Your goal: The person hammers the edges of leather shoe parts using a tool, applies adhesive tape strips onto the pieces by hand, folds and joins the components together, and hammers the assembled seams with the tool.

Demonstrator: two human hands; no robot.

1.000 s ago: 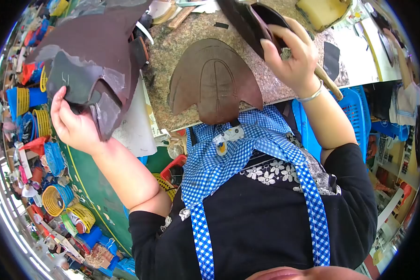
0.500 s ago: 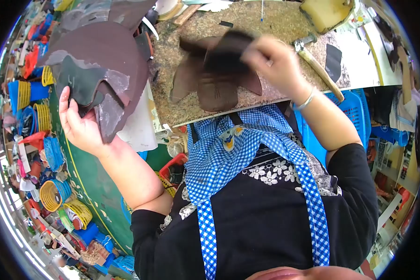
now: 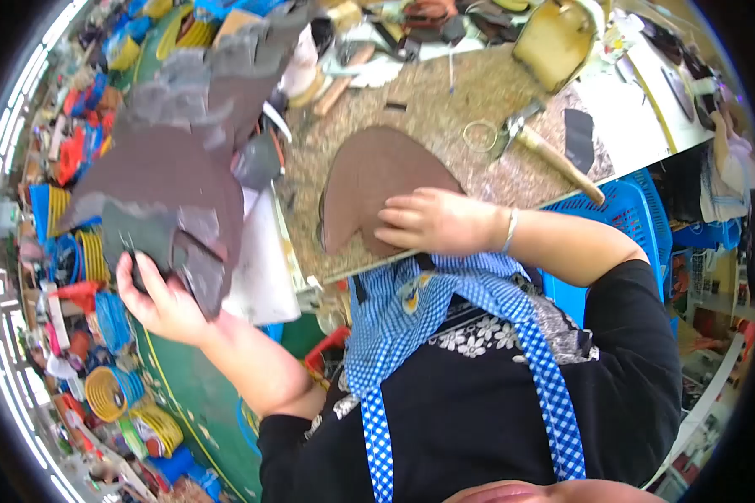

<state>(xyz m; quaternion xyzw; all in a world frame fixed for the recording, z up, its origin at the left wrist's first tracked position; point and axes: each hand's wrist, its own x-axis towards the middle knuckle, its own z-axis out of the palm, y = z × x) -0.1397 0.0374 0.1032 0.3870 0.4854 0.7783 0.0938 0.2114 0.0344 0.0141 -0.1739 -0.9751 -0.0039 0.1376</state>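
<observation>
My left hand (image 3: pixel 164 306) grips the lower edge of a dark leather piece (image 3: pixel 147 239) with whitish patches, beside larger dark brown pieces (image 3: pixel 155 172) at the left. My right hand (image 3: pixel 445 222) lies palm down, fingers on the lower right part of a plain brown rounded leather piece (image 3: pixel 382 168) on the speckled stone slab (image 3: pixel 470 92). The notch at that piece's lower edge is partly covered by the fingers. A hammer (image 3: pixel 558 159) with a wooden handle lies on the slab, right of the piece.
A thin ring (image 3: pixel 480 136) and a small black strip (image 3: pixel 396 106) lie on the slab. Behind are a yellowish block (image 3: pixel 555 46) and a dark patch (image 3: pixel 579 140). A blue basket (image 3: pixel 621 210) stands below the slab's right edge. A person (image 3: pixel 734 163) is at far right.
My right hand, earlier raised with a dark curved piece, has come down onto the slab. The grooved brown surface seen before is replaced by a plain one. My left hand still grips the dark leather.
</observation>
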